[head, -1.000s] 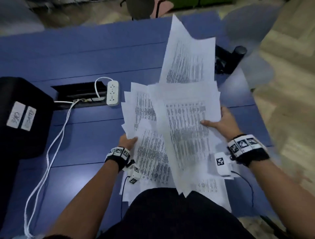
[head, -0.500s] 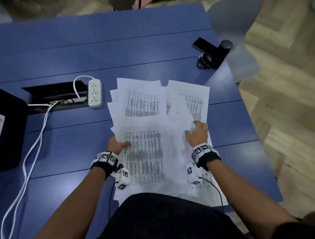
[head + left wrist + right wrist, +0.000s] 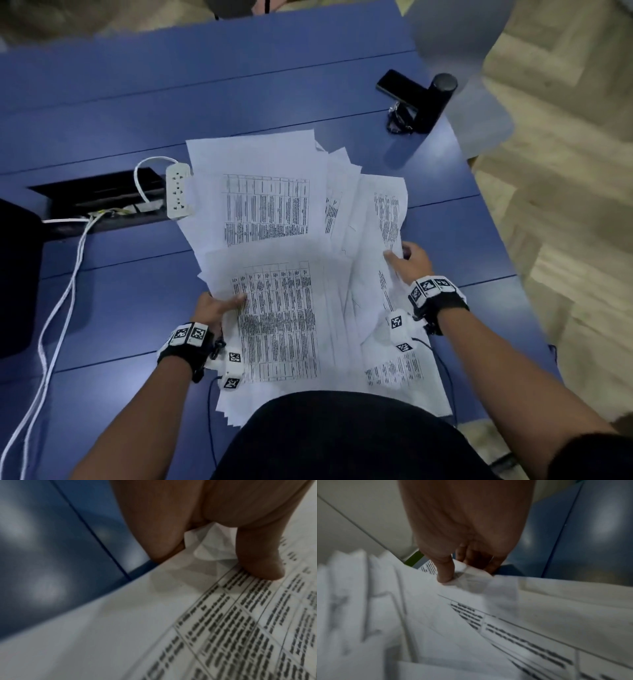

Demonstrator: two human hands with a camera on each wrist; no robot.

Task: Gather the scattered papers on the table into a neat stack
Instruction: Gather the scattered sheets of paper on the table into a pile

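A loose pile of white printed papers (image 3: 274,219) lies fanned out on the blue table (image 3: 102,281), its sheets out of line. My left hand (image 3: 219,306) grips the pile's left edge, thumb on top of a printed sheet (image 3: 223,622), fingers hidden beneath. My right hand (image 3: 407,262) pinches the right edge of the papers (image 3: 471,601), thumb on top and fingers curled under. More sheets (image 3: 394,373) spread toward my body at the near table edge.
A white power strip (image 3: 178,190) lies just left of the pile beside a black cable slot (image 3: 99,198), with white cords (image 3: 58,308) trailing left. A black clamp and post (image 3: 421,99) sits at the far right. A black box (image 3: 17,274) stands at left.
The lifted sheets came down onto the pile. My right hand moved in, then out to the right edge. The pile now spreads farther toward the power strip.
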